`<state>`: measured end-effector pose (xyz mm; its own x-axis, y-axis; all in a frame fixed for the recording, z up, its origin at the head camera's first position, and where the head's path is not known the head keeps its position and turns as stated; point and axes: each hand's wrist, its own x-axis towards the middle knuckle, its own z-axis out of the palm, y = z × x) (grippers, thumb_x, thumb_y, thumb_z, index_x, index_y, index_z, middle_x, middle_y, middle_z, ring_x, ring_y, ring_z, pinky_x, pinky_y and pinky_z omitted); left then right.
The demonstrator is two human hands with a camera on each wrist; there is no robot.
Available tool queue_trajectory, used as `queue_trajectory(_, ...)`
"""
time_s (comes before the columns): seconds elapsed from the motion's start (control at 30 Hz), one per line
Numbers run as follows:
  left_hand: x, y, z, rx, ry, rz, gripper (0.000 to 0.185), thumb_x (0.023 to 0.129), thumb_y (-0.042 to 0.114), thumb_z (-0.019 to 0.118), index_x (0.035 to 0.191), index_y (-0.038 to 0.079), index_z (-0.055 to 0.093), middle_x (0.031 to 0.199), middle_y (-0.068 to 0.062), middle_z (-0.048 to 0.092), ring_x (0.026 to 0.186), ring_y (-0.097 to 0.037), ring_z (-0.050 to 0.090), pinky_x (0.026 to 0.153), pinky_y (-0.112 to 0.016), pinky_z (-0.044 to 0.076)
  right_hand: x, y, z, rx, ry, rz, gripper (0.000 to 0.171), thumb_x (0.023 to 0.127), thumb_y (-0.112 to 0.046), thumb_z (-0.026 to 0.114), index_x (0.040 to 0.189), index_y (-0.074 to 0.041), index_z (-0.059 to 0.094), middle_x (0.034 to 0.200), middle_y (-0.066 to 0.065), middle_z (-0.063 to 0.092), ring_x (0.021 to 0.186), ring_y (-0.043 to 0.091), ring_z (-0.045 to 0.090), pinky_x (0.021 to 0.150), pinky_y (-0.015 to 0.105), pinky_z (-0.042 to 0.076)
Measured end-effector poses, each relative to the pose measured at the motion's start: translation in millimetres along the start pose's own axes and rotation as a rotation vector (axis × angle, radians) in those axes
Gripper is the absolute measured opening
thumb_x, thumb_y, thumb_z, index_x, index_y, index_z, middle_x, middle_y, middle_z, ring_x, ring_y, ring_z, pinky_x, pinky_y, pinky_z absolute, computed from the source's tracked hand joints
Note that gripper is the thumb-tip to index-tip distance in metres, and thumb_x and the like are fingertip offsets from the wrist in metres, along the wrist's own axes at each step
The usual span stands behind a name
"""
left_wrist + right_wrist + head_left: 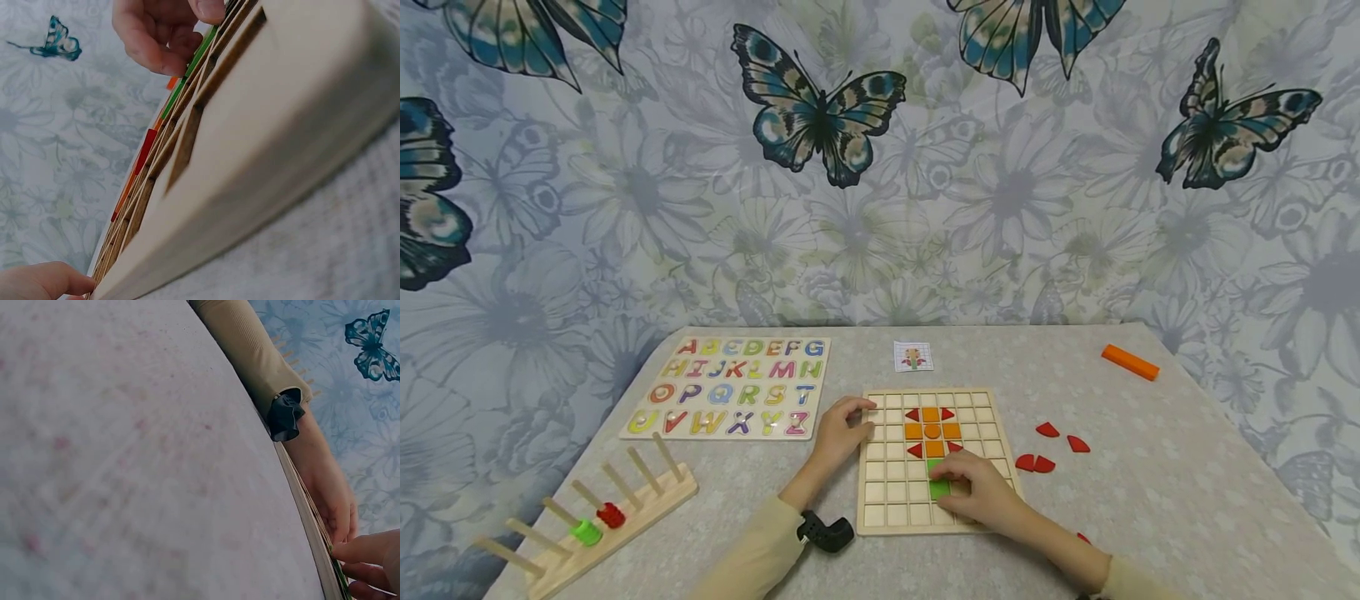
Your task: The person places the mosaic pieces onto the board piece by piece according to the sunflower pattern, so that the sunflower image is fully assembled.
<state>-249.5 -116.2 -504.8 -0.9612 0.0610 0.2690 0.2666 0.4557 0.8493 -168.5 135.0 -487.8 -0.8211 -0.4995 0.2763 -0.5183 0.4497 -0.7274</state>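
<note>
Butterfly-print cloth hangs behind a grey speckled table (1150, 500). At the table's middle lies a wooden grid board (887, 492), with a flower of orange squares (932, 431) and red pieces in its upper cells.

The right hand (981, 493) rests on the board's lower middle, fingers curled down onto a green tile (938, 489) that sits in a cell just under another green tile at 12 o'clock from it; the left wrist view shows fingertips (165, 59) pressing on the green edge. Whether the tile is pinched or only pressed cannot be told.

The left hand (842, 429) lies at the board's left edge, at 10 o'clock from the right hand, fingers relaxed and touching the rim, holding nothing.

Loose red pieces (1036, 462) lie on the table at 3 o'clock from the board. A small pattern card (913, 357) sits at 12 o'clock, an orange bar (1130, 362) at 2 o'clock, well apart. An alphabet puzzle (730, 386) lies at 10 o'clock, and a peg rack (625, 508) with a green and a red ring at 8 o'clock.
</note>
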Motion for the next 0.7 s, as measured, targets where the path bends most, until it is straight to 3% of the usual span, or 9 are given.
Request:
queue_trajectory(0.17, 0.4, 2.0, 2.6, -0.014, -0.004, 0.002, 0.027, 0.076, 0.001, 0.069, 0.102, 0.007, 0.071, 0.108, -0.009, 0.067, 0.103, -0.023, 0.061, 0.089, -0.033, 0.047, -10, 0, -16, 0.066, 0.009, 0.004, 0.021, 0.080, -0.009, 0.073, 0.100, -0.010, 0.069, 0.096, 0.005, 0.068, 0.083, 0.017, 0.058, 0.073, 0.023, 0.050)
queue_trajectory(0.3, 0.0, 1.7, 2.9, -0.008, 0.002, 0.012, 0.028, 0.074, 0.001, 0.069, 0.101, 0.007, 0.071, 0.107, -0.008, 0.068, 0.101, -0.023, 0.061, 0.088, -0.031, 0.047, -28, 0, -41, 0.091, -0.010, 0.040, 0.016, 0.085, -0.014, 0.069, 0.100, -0.012, 0.068, 0.094, 0.005, 0.070, 0.081, 0.013, 0.059, 0.072, 0.022, 0.050)
queue_trajectory(0.7, -0.6, 0.0, 0.9, 0.003, 0.006, -0.001, 0.028, 0.075, 0.001, 0.069, 0.102, 0.008, 0.071, 0.108, -0.007, 0.067, 0.103, -0.023, 0.061, 0.090, -0.033, 0.048, -107, 17, -112, -0.020, -0.065, 0.229, 0.032, 0.083, -0.020, 0.072, 0.111, -0.006, 0.064, 0.099, 0.003, 0.068, 0.085, 0.003, 0.057, 0.071, 0.019, 0.048)
